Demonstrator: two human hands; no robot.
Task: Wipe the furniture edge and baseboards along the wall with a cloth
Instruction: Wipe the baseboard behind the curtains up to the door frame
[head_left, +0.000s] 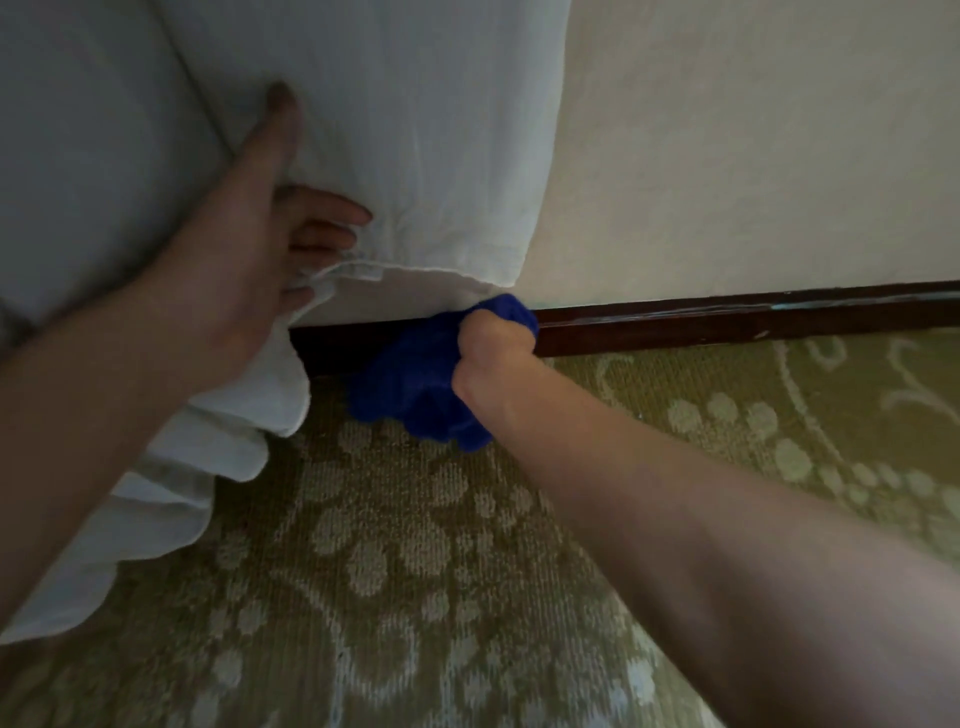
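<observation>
Your right hand (493, 353) is closed tightly around a bunched bright-blue cloth (410, 379), pressing it against the dark brown wooden baseboard (727, 322) where the cream wall (753, 145) meets the green patterned carpet (415, 571). Your left hand (249, 270) lifts the hem of the white fabric furniture cover (389, 130), fingers hooked under its edge, thumb extended upward against the cloth surface.

The right hand's (491, 353) fingers are buried in the blue cloth (410, 384), which covers part of the baseboard (727, 325); the white bedcover (395, 156) hides the baseboard's left stretch, and both forearms run off the picture's edges
</observation>
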